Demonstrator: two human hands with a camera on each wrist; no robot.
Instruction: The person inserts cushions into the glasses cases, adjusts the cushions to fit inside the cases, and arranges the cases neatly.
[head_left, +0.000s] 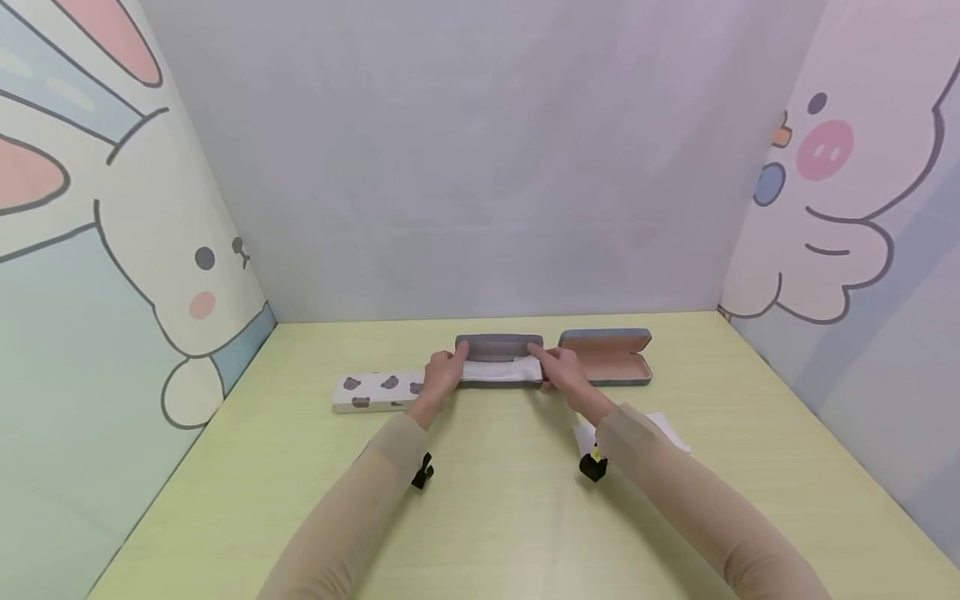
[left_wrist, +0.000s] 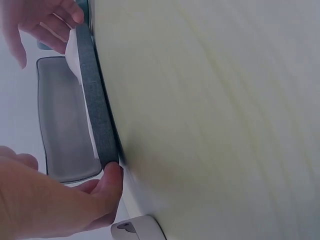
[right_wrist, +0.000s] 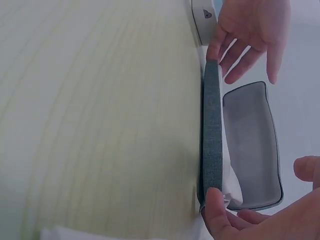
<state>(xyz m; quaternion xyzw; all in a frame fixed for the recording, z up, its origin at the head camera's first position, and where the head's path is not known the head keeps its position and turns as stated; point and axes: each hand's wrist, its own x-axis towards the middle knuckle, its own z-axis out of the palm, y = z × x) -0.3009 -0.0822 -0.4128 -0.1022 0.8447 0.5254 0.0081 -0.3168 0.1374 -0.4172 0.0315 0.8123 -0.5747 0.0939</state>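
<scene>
An open glasses case (head_left: 501, 384) with blue-grey fabric outside and grey lining stands near the back of the table, its lid raised. White cloth (head_left: 501, 371) lies in its base. My left hand (head_left: 444, 375) holds the left end of the case, fingertips at the front corner and thumb raised apart in the left wrist view. At the other end my right hand (head_left: 564, 371) holds it, one fingertip (right_wrist: 215, 197) at the front corner. The underside of the base is hidden.
Left of the case lies a closed white case (head_left: 378, 392) with bear prints, partly behind my left hand. A second open case (head_left: 611, 367) with a pinkish lining stands to the right. White sheet-like material (head_left: 670, 432) lies partly behind my right sleeve. Walls border the table.
</scene>
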